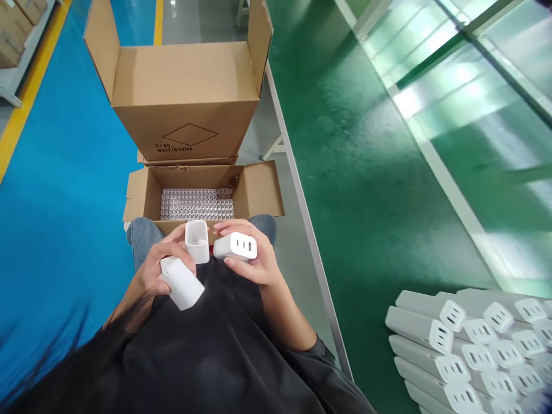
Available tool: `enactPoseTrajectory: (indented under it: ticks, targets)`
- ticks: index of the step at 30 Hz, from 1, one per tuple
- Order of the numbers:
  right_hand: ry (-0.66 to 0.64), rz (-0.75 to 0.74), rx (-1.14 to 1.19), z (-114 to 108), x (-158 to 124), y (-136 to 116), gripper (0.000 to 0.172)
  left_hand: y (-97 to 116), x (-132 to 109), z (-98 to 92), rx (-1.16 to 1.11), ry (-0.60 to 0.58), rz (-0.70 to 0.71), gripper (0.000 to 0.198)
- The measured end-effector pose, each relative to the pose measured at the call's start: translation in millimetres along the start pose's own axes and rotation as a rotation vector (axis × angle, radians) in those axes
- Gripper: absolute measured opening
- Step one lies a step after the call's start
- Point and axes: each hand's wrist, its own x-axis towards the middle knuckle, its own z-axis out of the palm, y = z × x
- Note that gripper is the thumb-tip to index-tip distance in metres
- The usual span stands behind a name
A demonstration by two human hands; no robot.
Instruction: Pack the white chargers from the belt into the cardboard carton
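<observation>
My left hand (pixel 150 269) is closed around two white plastic pieces. One is a hollow charger housing (pixel 198 253), its open end facing up; the other is a white plastic shell (pixel 183 286), tilted down toward my lap. In my right hand (pixel 264 259) lies a white charger block (pixel 228 246), gripped between thumb and fingers. Its end face shows three port slots and points to the right. Both hands are above my lap, with the pieces close together. Just beyond them is an open carton (pixel 263 187) holding rows of small, clear-looking pieces (pixel 190 206).
A larger open carton (pixel 185 123) stands behind the first. To the right runs a green work surface (pixel 345 172) with a pale metal edge (pixel 297 190). White charger housings with slotted ends (pixel 451 368) are stacked at its near right. Boxes (pixel 12 34) sit on a shelf far left.
</observation>
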Motion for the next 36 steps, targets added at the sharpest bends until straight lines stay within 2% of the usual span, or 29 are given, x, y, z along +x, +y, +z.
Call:
enactPoseTrajectory:
  ticks: [3,7,9,13,16,19,22,27,29,31,34,36]
  targets:
    - [0.050,0.104,0.040,5,-11,5,0.034,6,2,5.7,0.193,-0.080,0.202,0.039]
    - [0.088,0.137,0.015,8,-18,9,0.037,3,4,9.9,0.365,-0.148,0.215,0.041]
    - [0.079,0.091,0.004,7,-17,9,0.035,2,4,10.9,0.401,-0.178,0.228,0.044]
    - [0.058,0.014,0.038,5,-14,9,0.031,3,5,11.4,0.439,-0.210,0.396,0.046]
    - [0.052,0.077,0.074,6,-18,10,0.034,3,9,11.0,0.467,-0.229,0.547,0.045]
    - [0.052,0.168,0.154,10,-23,12,0.039,1,13,10.5,0.466,-0.261,0.608,0.044]
    - [0.048,0.225,0.211,11,-27,14,0.039,-4,16,10.9,0.443,-0.272,0.577,0.042]
    - [0.105,0.230,0.113,5,-34,22,0.035,-11,19,13.5,0.301,-0.266,0.513,0.041]
    - [0.133,0.238,0.194,5,-38,27,0.042,-13,18,13.7,0.243,-0.262,0.448,0.041]
    - [0.150,0.217,0.376,8,-41,30,0.051,-17,16,13.0,0.165,-0.258,0.346,0.041]
    - [0.174,0.185,0.580,12,-43,33,0.055,-29,13,11.8,-0.110,-0.255,0.154,0.045]
    - [0.170,0.205,0.577,13,-42,34,0.056,-42,13,11.9,-0.385,-0.239,0.026,0.052]
